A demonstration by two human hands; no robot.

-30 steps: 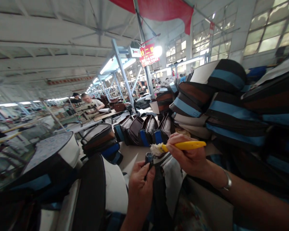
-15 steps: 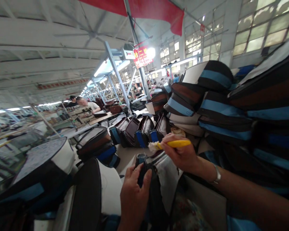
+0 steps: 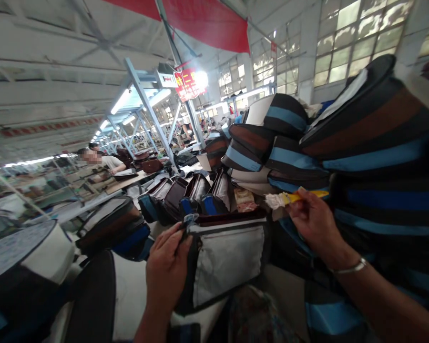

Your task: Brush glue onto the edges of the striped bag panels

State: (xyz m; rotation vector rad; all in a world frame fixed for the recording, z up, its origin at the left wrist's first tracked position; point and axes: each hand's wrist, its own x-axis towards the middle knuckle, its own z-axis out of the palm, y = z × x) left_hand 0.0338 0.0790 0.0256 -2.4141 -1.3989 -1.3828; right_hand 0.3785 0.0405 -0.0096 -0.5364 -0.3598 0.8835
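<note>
My left hand (image 3: 168, 267) grips the left side of an unfinished bag (image 3: 230, 262), its fingers folded over the upper corner. The bag is dark, with a pale grey panel facing me and a dark red edge along its top opening. To the right of it, my right hand (image 3: 312, 221) pinches a yellow-handled brush (image 3: 289, 197). The brush's whitish bristles point left, apart from the bag. Just beyond the bag's top edge sits a yellowish, crusted thing (image 3: 243, 197), whose kind I cannot make out.
Several similar bags (image 3: 196, 195) stand in a row behind. Stacked dark pieces with blue bands (image 3: 295, 157) rise at the right. More rounded bag pieces (image 3: 107, 221) lie on the left. A co-worker (image 3: 110, 162) sits at a bench further off, under lit frames.
The bag has turned, so its pale panel now faces me broadside. My right hand has moved right with the brush, away from the bag's left corner. The head view has swung right.
</note>
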